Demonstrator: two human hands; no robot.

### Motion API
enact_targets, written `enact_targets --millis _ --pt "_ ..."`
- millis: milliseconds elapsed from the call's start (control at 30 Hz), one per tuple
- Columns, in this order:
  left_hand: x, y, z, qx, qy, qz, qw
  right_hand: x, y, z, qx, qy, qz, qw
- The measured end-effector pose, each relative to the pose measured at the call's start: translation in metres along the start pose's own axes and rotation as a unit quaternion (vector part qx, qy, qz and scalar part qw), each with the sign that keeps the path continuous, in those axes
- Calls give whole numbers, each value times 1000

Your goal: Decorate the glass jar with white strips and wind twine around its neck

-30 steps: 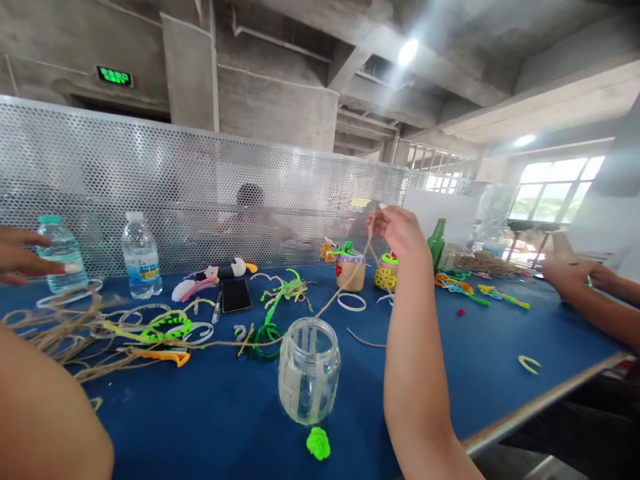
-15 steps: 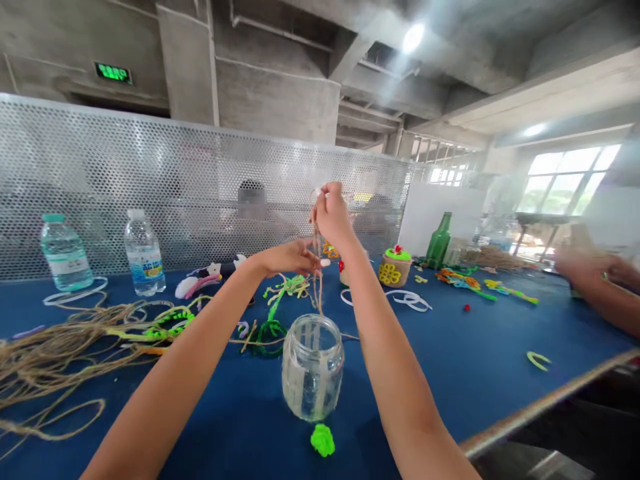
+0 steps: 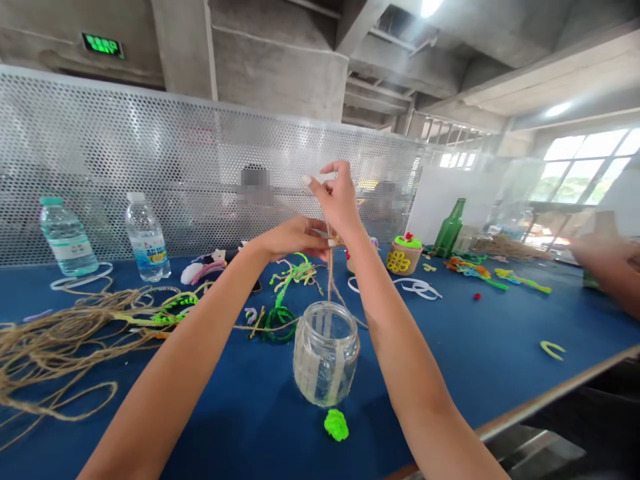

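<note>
Brown twine runs upright between my hands and down behind the mouth of a clear glass jar. My left hand pinches the strands near their middle. Higher up, my right hand has its thumb and forefinger apart, while its other fingers curl in where the twine ends at the hand. Strips of tape seem to run down the jar's sides. In front of the jar lies a bright green fuzzy ball.
Loose twine is heaped at left near two water bottles. Green pipe cleaners lie behind the jar. Toward the right are a decorated jar, a green bottle and another person's blurred arm. A perforated screen stands behind.
My right thumb and forefinger have spread apart from a pinch. My left hand stays on the twine below. The whole view has shifted slightly, and the jar stands in place.
</note>
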State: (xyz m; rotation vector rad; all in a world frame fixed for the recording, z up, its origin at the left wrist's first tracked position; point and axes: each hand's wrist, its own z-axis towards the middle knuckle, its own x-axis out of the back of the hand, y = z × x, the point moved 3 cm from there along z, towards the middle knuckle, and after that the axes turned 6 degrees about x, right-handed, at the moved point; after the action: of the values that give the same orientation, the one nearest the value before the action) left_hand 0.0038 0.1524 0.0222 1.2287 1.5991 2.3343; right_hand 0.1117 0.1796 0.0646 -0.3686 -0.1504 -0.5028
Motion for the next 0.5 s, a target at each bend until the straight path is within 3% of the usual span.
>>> enact_targets --millis 133,267,433,500 --pt "18 -1 -7 25 67 45 996 5 -2 -1 16 -40 -37 998" --pt "50 -1 -26 72 160 73 982 16 -3 -2 -14 -169 -49 984" --pt "100 -5 -69 93 304 56 946 44 -3 -8 -53 -394 -29 917" --pt "123 -9 -94 97 383 41 918 59 1 -10 -73 -434 -30 898"
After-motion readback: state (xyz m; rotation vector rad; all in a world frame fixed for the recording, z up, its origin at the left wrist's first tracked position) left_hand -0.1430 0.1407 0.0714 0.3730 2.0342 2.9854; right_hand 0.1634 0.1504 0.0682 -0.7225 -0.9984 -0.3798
